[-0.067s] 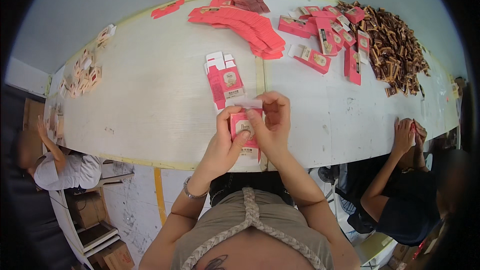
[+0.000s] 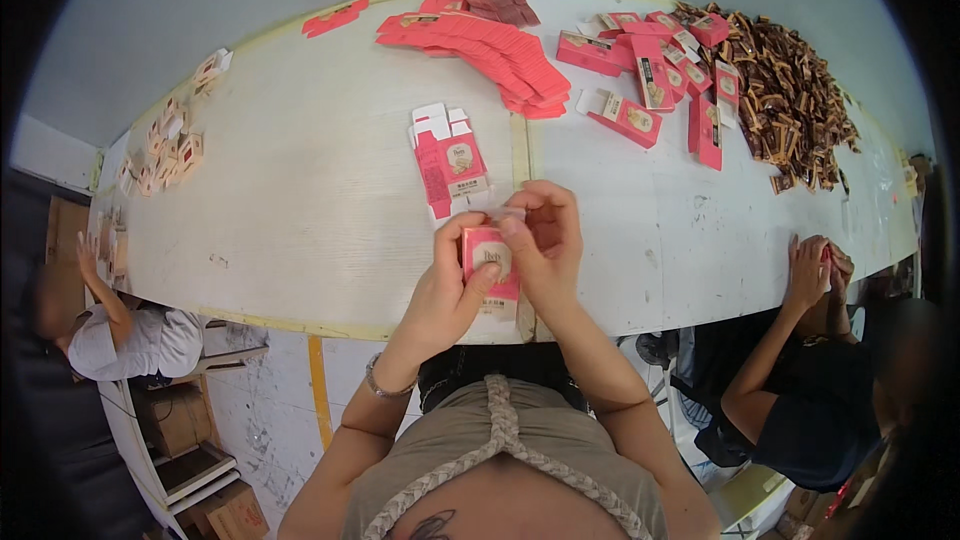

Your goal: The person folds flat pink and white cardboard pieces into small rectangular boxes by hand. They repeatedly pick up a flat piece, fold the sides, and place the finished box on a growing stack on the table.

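Note:
At the near table edge a small pink box (image 2: pixel 507 285) with a pale label stands upright between my hands. My left hand (image 2: pixel 445 285) is closed around its left side, with the thumb lying across the front. Curled at the top right corner, my right hand (image 2: pixel 550 250) pinches the pale flap at the box's top; the fingertips behind the flap are partly hidden. Just beyond my hands a flattened pink carton (image 2: pixel 452 165) lies on the table, its white flaps pointing away from me.
Overlapping flat pink cartons (image 2: pixel 485 50) fan out at the back. Pink boxes (image 2: pixel 655 70) lie scattered to the right, beside a heap of brown-wrapped pieces (image 2: pixel 790 100). Small pale boxes (image 2: pixel 170 150) stand far left. One co-worker (image 2: pixel 140 340) sits left, another (image 2: pixel 820 390) right.
The top flap has bent lower under my right fingers. The box's front has turned slightly, and my left hand keeps its grip.

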The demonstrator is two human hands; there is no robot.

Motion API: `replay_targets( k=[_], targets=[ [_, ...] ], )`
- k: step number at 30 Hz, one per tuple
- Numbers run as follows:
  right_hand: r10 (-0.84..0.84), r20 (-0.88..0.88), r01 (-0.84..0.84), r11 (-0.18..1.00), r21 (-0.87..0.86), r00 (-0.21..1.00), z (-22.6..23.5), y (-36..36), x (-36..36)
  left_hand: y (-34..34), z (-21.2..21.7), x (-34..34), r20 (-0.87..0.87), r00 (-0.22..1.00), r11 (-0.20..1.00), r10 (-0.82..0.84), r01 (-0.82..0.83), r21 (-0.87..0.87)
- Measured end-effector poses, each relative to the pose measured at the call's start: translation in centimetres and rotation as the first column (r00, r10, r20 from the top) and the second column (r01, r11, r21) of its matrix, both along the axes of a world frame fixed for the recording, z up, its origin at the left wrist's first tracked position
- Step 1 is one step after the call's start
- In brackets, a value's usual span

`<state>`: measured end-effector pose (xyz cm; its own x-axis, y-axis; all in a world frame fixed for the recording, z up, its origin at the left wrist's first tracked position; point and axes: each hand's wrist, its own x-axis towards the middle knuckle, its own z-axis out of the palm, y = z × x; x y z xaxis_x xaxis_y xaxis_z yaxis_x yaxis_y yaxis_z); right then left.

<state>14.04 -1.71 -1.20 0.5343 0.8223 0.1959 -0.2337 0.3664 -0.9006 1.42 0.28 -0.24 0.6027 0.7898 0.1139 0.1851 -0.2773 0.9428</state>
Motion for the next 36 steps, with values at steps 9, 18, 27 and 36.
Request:
replay_targets(
  k=[9,18,27,36],
  targets=[
    [0.440,0.044,-0.408,0.863,-0.298,0.897,2.6,-1.7,3.8,-1.0,-0.9,-1.2,0.096,0.995,0.997,0.036,-0.043,0.066],
    [0.416,0.396,-0.367,0.909,-0.197,0.818,2.7,-3.2,2.8,-0.4,-1.1,-2.1,-0.026,0.999,0.980,-0.045,0.049,0.191],
    [0.070,0.970,0.488,0.854,-0.179,0.232,-1.3,0.1,13.0,4.8,-2.7,-0.6,-0.014,0.943,0.925,0.333,-0.324,0.199],
    [0.415,0.610,0.127,0.749,-0.650,0.675,-7.2,11.1,6.1,8.3,-7.9,0.7,-0.352,0.836,0.874,0.420,-0.269,0.404]
  ],
)
